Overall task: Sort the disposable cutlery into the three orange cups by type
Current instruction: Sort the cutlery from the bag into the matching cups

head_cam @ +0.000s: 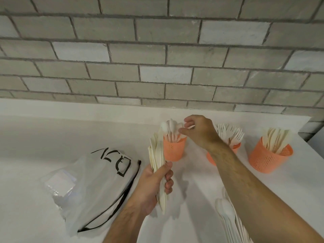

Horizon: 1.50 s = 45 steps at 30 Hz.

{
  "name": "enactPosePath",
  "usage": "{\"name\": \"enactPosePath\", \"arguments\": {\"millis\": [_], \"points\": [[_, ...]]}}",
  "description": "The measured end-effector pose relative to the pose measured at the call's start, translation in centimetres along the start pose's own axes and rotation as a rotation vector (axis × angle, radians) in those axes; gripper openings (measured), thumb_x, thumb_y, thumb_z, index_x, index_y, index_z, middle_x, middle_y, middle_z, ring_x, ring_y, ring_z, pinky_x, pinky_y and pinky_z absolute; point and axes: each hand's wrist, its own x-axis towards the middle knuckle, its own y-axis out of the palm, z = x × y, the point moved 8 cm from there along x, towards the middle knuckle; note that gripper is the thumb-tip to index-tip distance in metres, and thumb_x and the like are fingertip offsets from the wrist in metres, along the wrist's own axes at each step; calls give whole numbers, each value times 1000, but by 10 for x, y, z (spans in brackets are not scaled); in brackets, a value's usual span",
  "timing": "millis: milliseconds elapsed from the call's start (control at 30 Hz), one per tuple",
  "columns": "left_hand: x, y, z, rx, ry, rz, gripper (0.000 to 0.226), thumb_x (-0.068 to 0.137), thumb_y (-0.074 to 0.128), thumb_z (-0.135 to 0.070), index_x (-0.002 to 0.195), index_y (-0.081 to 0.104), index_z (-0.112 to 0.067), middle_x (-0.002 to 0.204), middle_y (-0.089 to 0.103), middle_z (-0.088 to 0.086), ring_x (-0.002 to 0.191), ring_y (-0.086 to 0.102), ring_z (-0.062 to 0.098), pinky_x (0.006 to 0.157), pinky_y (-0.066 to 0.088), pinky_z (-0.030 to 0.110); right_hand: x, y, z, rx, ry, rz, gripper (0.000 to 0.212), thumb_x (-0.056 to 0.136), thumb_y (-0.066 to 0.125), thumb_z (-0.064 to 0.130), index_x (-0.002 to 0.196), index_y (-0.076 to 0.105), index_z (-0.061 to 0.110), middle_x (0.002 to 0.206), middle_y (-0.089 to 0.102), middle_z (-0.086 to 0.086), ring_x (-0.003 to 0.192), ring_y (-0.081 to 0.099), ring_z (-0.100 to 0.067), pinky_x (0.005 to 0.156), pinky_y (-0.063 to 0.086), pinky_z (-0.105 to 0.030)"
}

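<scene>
Three orange cups stand in a row on the white worktop (87,130), near the brick wall.

- Left cup (174,149): holds spoons (169,128), bowls up.
- Middle cup (235,146): holds forks (230,133), tines up; partly hidden behind the right forearm.
- Right cup (270,158): holds pale flat pieces that look like knives (277,137), handles down.

Left hand (156,183): fingers and thumb curled round a thick bundle of cutlery (157,151). Bundle stands nearly upright, long axis running from the palm up toward the left cup, its top just beside that cup's rim. Type of pieces in the bundle cannot be told for certain.

Right hand (198,130): poised over the left cup's mouth, thumb and fingertips drawn close together at the spoon bowls. Whether it pinches a piece or has just let go cannot be told.

Loose cutlery pile (228,213): lies on the worktop at lower right, under the right forearm, long axes pointing away from the person.

Drawstring bag (98,186): translucent, with black lettering, lying flat to the left.

Judgement: sorting is well advanced, with the bundle and pile remaining. The right hand is the nearer one to all three cups; the bundle sits just left of it, a short reach across.
</scene>
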Motion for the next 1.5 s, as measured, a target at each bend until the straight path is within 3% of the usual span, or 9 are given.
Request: {"name": "enactPosePath", "arguments": {"millis": [100,300,400,533,733,933,1167,1367,1500], "points": [[-2,4,-1,-4,9,36,13,93,65,-19,91,53,-15,65,43,4,50,41,17,49,36,28,-31,-14,6,42,-28,-67,18,89,71,22,107,71,20,97,70,9,80,64,-3,65,45,-16],[0,14,-3,198,89,9,12,95,59,-12,91,67,-3,60,45,4,45,38,16,44,33,25,-107,43,10,345,61,531,16,93,69,22,106,76,17,95,77,5,80,68,-2,68,48,-11],[-1,28,-2,351,113,43,21,90,51,-3,85,70,-11,59,44,5,43,40,16,42,34,24,-111,48,0,470,98,432,19,91,72,16,106,73,5,97,77,-14,68,74,-18,76,60,-41],[-1,44,0,374,123,142,8,91,61,-8,96,65,-4,64,51,7,49,48,18,46,39,27,-111,36,-16,592,155,364,19,93,68,14,104,72,-1,90,74,-27,52,65,-32,69,56,-52],[-4,80,10,251,85,326,18,100,52,-22,99,59,-5,82,59,11,58,50,17,52,38,29,-115,6,-43,760,221,255,34,98,60,23,99,67,-10,64,62,-7,53,47,-18,63,45,-35],[0,126,26,229,108,362,20,97,58,-23,100,60,-3,78,60,12,58,55,19,50,44,27,-130,-23,-74,835,264,252,38,99,58,30,102,66,-7,55,46,-9,46,52,-27,53,52,-36],[5,203,54,251,45,460,23,101,48,-8,121,60,-8,95,72,24,87,72,36,76,60,41,-142,-85,-111,866,290,139,25,103,51,25,113,66,8,67,66,-7,42,57,-10,35,38,-19],[25,271,67,286,-41,517,30,101,47,-8,129,57,-5,113,69,22,104,70,29,86,58,39,-125,-150,-143,790,206,37,27,104,50,23,117,67,7,95,77,-6,93,74,-19,65,55,-23],[56,318,51,301,77,454,25,100,50,-12,120,66,-11,114,71,16,110,67,28,97,52,46,-86,-207,-153,743,70,-160,26,105,48,18,118,67,4,106,75,-16,103,72,-28,86,58,-36]]}}
